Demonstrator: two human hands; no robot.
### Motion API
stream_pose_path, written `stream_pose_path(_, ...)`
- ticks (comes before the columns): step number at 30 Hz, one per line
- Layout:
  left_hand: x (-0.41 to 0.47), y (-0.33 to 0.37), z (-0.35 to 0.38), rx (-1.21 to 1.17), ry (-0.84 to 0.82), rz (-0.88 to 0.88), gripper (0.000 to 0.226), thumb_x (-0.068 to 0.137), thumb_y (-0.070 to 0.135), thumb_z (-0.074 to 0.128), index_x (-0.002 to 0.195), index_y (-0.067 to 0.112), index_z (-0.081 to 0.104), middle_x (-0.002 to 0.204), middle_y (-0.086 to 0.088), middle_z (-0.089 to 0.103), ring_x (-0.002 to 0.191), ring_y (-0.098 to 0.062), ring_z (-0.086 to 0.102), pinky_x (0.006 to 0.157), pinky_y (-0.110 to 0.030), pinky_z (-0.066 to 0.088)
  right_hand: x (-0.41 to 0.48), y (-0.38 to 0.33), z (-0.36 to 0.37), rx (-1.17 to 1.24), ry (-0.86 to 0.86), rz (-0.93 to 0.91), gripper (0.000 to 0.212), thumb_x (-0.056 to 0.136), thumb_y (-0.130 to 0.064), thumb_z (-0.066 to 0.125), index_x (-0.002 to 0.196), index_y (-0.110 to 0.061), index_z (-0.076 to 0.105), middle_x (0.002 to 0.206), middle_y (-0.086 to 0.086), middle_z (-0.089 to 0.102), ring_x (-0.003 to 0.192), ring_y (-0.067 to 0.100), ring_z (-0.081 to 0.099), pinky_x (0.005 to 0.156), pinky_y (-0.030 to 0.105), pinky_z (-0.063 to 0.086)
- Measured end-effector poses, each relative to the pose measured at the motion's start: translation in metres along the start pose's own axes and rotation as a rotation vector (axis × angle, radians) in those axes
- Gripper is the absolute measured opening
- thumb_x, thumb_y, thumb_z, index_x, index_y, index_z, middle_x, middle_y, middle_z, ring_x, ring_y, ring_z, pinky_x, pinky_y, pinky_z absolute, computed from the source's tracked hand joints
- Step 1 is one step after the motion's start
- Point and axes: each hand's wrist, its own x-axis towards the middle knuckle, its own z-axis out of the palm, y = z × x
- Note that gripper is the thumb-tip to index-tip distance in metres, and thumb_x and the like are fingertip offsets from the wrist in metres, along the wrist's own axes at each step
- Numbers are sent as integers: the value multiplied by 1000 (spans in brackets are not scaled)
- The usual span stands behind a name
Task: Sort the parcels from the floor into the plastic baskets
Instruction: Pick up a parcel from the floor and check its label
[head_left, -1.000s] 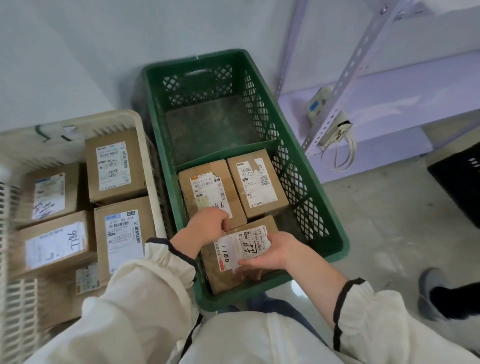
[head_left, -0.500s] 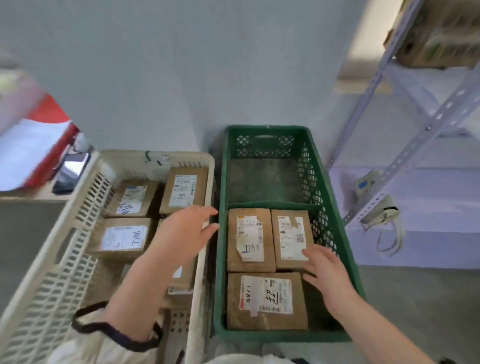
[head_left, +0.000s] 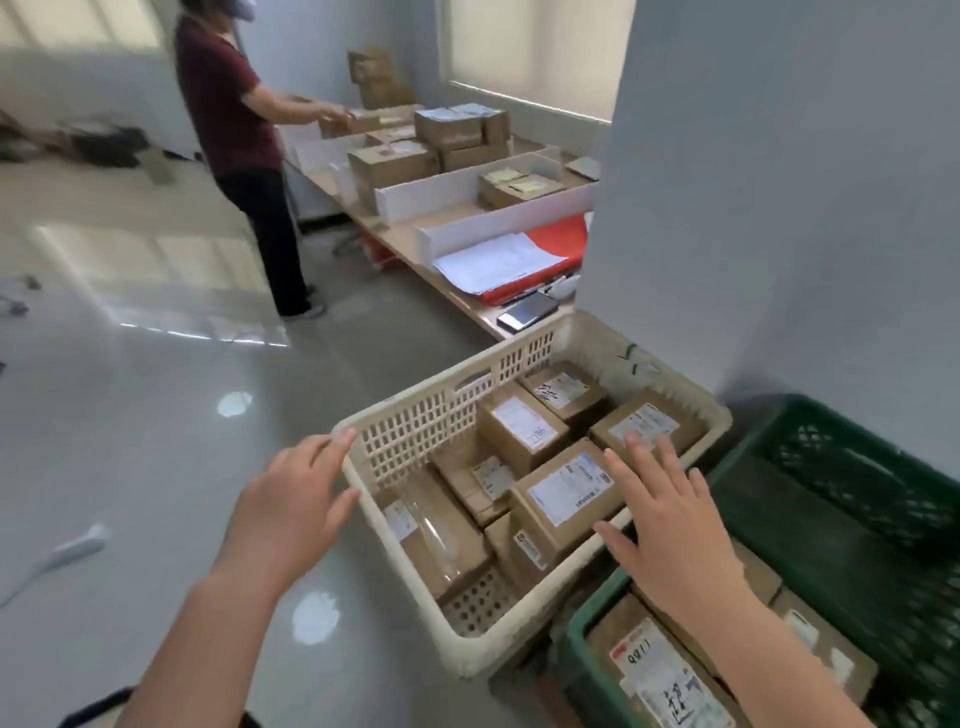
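Cream plastic is neared by the straight, spread fingers (head_left: 324, 454) of the left hand (head_left: 291, 499) at the near left corner of the cream basket (head_left: 415, 415), contact not being discernible, while the right hand (head_left: 670, 525) is held flat, fingers likewise spread and nothing gripped, over that basket's right rim. Brown parcels (head_left: 519, 434) are packed inside it, and more are laid in the green basket (head_left: 862, 457) just beside it. Farther off, a table (head_left: 395, 231) laden with cartons (head_left: 395, 166) is attended by a standing person (head_left: 234, 119).

parcel sorting room: labelled cartons (head_left: 522, 427) in baskets (head_left: 415, 415), sorting table (head_left: 410, 244).
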Motion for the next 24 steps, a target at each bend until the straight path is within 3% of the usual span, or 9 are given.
stream_pose_path(3, -47, -60, -17, 22, 42, -131, 56, 88, 36, 59, 140, 24, 43, 128, 0, 55, 114, -28, 50, 85, -40, 47, 7, -65, -2, 32, -9, -126, 72, 94, -54, 37, 150, -32, -2, 157, -4, -18, 144, 24, -17, 116, 44, -3)
stream_pose_path(7, -116, -153, -39, 126, 47, -287, 57, 91, 43, 51, 143, 28, 35, 138, 5, 47, 126, -21, 41, 97, -34, 39, 8, -171, 1, 107, 15, -309, 73, 92, -53, 42, 150, -33, 2, 155, -3, -22, 145, 27, -15, 118, 44, 6)
stream_pose_path(14, -282, -310, -73, 176, 36, -677, 59, 89, 45, 52, 143, 31, 34, 138, 9, 45, 127, -18, 39, 95, -33, 39, -29, -390, 37, 175, -90, -671, 73, 90, -49, 50, 150, -27, 17, 158, 5, -17, 146, 33, -8, 117, 38, 12)
stream_pose_path(19, -421, -364, -69, 176, -20, -1032, 60, 90, 48, 50, 145, 31, 31, 143, 10, 40, 131, -18, 33, 99, -32, 37, -71, -516, 61, 149, -186, -975, 71, 92, -54, 41, 150, -30, 9, 155, 3, -26, 143, 33, -19, 116, 38, 13)
stream_pose_path(24, -508, -387, -50, 159, -51, -1343, 60, 91, 48, 47, 145, 29, 31, 142, 10, 40, 130, -16, 32, 101, -31, 38, -98, -618, 91, 59, -325, -1283, 69, 94, -56, 32, 149, -31, -2, 138, -7, -43, 145, 26, -16, 115, 30, 18)
